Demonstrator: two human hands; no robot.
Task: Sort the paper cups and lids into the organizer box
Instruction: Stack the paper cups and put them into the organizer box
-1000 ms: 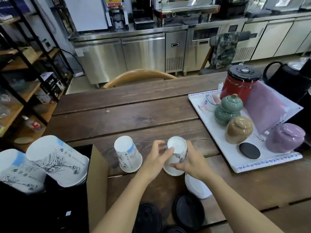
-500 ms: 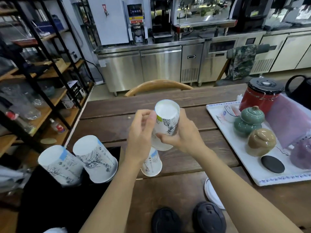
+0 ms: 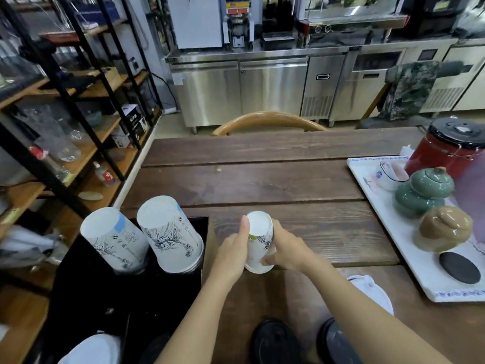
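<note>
Dark plank table (image 3: 262,179) carries black organizer box (image 3: 126,298), white tray (image 3: 367,174), black lids (image 3: 275,340), white lid (image 3: 372,292).

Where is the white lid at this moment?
In the head view, the white lid lies on the wooden table, right of the right forearm, near the white tray and behind the black lids.

No text is legible. The paper cups (image 3: 170,237) left of the hands carry ink drawings with small characters too blurred to read; boxes (image 3: 132,122) on the shelf behind them bear unreadable print.
</note>
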